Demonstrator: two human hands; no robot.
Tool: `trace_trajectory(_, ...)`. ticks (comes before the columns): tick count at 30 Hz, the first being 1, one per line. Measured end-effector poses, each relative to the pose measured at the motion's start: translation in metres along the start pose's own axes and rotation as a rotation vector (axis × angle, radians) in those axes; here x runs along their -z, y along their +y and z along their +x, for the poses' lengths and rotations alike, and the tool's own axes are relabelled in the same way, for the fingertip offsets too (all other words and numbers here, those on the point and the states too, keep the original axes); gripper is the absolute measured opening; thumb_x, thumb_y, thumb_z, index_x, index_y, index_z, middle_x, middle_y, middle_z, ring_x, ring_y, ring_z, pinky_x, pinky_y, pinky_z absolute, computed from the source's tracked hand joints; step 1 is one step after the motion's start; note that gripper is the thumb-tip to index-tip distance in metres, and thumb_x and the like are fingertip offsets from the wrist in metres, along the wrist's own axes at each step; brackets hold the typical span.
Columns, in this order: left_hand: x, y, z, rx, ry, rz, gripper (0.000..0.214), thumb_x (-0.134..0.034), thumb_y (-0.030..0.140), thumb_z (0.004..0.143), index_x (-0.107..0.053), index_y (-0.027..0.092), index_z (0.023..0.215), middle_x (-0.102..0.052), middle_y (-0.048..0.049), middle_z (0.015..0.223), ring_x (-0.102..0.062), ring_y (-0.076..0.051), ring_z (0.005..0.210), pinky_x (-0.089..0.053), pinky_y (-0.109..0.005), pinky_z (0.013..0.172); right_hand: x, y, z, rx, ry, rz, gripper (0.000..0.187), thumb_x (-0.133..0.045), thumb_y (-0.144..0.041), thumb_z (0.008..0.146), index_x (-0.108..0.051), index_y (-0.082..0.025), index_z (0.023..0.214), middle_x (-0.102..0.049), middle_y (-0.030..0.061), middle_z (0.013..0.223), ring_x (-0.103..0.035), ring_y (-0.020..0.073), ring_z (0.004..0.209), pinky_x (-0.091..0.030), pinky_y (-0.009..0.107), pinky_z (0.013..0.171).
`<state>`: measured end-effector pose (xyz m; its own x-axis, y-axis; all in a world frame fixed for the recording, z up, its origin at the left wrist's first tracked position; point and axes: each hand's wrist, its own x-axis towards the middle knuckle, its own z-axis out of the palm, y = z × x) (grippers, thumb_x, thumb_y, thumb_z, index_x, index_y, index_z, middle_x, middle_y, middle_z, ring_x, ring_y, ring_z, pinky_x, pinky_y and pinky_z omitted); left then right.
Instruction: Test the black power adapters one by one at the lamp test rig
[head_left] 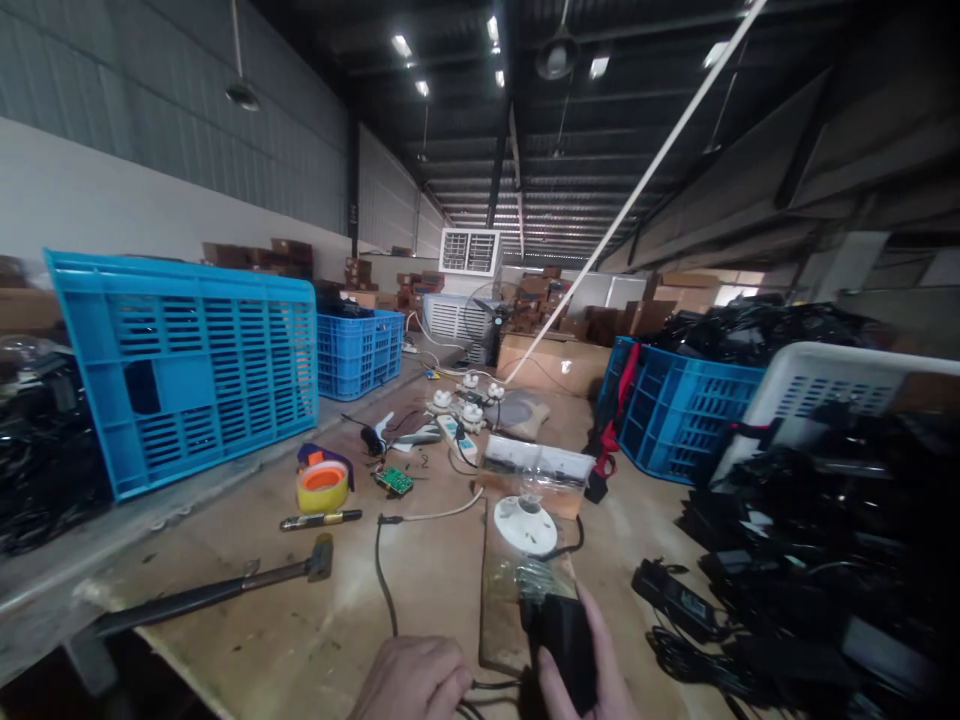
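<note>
My right hand (606, 665) is closed around a black power adapter (564, 640), thumb on one side and fingers on the other, at the lower middle of the head view. My left hand (412, 680) is curled near the bottom edge, closed on a black cable (495, 685) that comes out toward the adapter. Another stretch of dark cord (384, 575) rises behind that hand to meet a pale lead (442, 508). Just beyond the adapter, a glass bulb (531, 492) sits in a white round lamp holder (525, 528) on a wooden board (495, 620).
On the left lie a hammer (225, 585), a marker pen (321, 520), tape rolls (322, 487) and a green circuit board (395, 481). A power strip (456, 437) is farther back. Heaped black adapters (795, 580) crowd the right. Blue crates (195, 360) flank the table.
</note>
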<state>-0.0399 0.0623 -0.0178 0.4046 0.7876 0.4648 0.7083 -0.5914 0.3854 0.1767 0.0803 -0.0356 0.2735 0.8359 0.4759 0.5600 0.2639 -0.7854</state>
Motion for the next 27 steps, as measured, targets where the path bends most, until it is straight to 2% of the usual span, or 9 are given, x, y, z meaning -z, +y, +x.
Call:
trace_trajectory(5,0.000,0.002,-0.002,0.056,-0.014,0.026,0.033,-0.028,0.022,0.101,-0.043,0.023,0.071,-0.065,-0.0007,0.063,-0.064,-0.016,0.058,-0.038,-0.027,0.055,0.002,0.000,-0.001,0.017,-0.004,0.006,0.061,-0.045,-0.049,0.096,-0.042,-0.021,0.150,-0.066,0.0098,0.133,-0.066,0.0322,0.119,-0.053,0.045,0.103)
trace_trajectory(9,0.002,0.004,-0.004,0.102,-0.028,0.012,0.034,-0.026,0.022,0.102,-0.045,0.023,0.074,-0.066,-0.0015,0.067,-0.066,-0.016,0.062,-0.041,-0.026,0.059,0.003,-0.004,0.001,-0.002,-0.010,0.041,0.064,-0.047,-0.051,0.095,-0.040,-0.023,0.152,-0.063,0.0093,0.139,-0.061,0.0313,0.126,-0.048,0.047,0.108)
trace_trajectory(15,0.003,0.003,-0.005,0.116,-0.004,-0.022,0.036,-0.025,0.026,0.103,-0.044,0.023,0.072,-0.064,-0.0015,0.065,-0.064,-0.017,0.060,-0.039,-0.028,0.058,0.003,-0.013,0.001,-0.008,-0.014,0.061,0.064,-0.047,-0.050,0.095,-0.041,-0.024,0.153,-0.061,0.0085,0.142,-0.060,0.0306,0.128,-0.047,0.047,0.110)
trace_trajectory(21,0.003,0.004,-0.004,0.099,-0.001,-0.166,0.018,-0.046,0.026,0.094,-0.062,0.023,0.086,-0.072,0.0004,0.078,-0.069,-0.016,0.072,-0.044,-0.024,0.067,0.009,-0.008,0.002,-0.041,-0.086,0.059,0.066,-0.050,-0.054,0.093,-0.043,-0.023,0.151,-0.063,0.0097,0.138,-0.062,0.0321,0.126,-0.049,0.046,0.107)
trace_trajectory(27,0.004,0.007,-0.003,0.171,-0.036,-0.226,0.021,-0.053,0.021,0.093,-0.069,0.021,0.080,-0.074,-0.0006,0.077,-0.069,-0.017,0.075,-0.044,-0.025,0.070,0.009,-0.007,0.003,-0.055,-0.121,0.051,0.071,-0.050,-0.057,0.093,-0.040,-0.021,0.153,-0.064,0.0113,0.136,-0.065,0.0334,0.120,-0.051,0.048,0.104)
